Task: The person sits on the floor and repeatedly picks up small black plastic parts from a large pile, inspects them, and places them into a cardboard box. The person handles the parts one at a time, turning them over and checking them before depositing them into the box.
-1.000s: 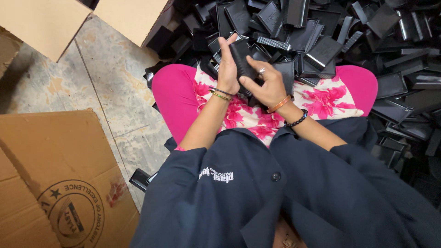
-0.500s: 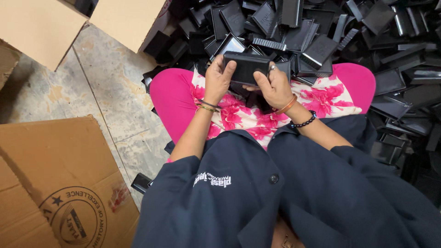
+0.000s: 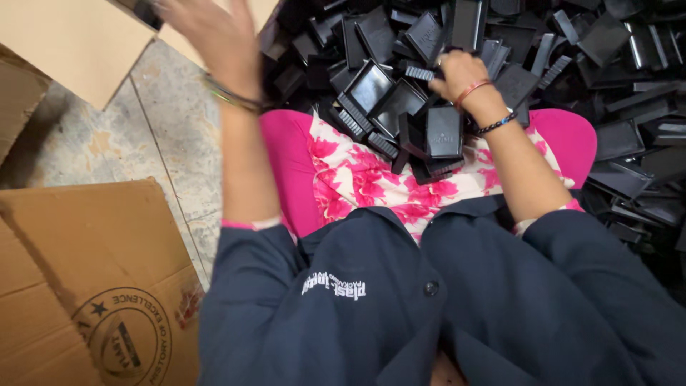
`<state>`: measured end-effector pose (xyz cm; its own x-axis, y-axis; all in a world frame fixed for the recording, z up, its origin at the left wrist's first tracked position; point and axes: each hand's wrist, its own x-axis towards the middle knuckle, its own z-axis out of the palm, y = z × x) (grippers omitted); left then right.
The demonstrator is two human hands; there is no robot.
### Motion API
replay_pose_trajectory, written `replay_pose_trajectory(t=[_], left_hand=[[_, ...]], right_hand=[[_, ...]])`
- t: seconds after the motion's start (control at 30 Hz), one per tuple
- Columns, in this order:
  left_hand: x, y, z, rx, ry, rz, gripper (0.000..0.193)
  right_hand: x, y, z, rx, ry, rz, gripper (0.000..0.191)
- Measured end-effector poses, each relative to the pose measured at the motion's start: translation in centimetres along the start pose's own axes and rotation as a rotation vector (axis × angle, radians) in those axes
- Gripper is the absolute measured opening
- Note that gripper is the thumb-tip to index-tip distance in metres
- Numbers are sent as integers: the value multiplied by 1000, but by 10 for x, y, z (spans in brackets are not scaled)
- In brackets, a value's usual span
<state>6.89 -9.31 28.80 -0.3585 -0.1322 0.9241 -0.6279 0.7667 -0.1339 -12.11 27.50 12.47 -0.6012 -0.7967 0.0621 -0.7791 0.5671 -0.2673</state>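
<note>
My left hand (image 3: 207, 36) is up at 11 o'clock, open and empty; my right hand (image 3: 457, 75) is digging into the black plastic pile (image 3: 400, 78) at 1 o'clock, can't tell its grip.

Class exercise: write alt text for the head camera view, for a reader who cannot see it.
Seen from above, a seated person in a dark jacket reaches the right hand into a heap of black plastic parts piled against the lap, while the blurred left hand is raised toward an open cardboard box. Another cardboard box lies on the stone floor at left.
</note>
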Motion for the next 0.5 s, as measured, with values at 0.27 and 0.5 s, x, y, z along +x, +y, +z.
replay_pose_trajectory(t=[0.27, 0.5], left_hand=[[-121, 63, -6, -842, -711, -208, 26], [-139, 55, 52, -308, -1421, -526, 57]], right_hand=[[-16, -11, -6, -35, 69, 27, 27], [-98, -28, -54, -106, 177, -7, 36]])
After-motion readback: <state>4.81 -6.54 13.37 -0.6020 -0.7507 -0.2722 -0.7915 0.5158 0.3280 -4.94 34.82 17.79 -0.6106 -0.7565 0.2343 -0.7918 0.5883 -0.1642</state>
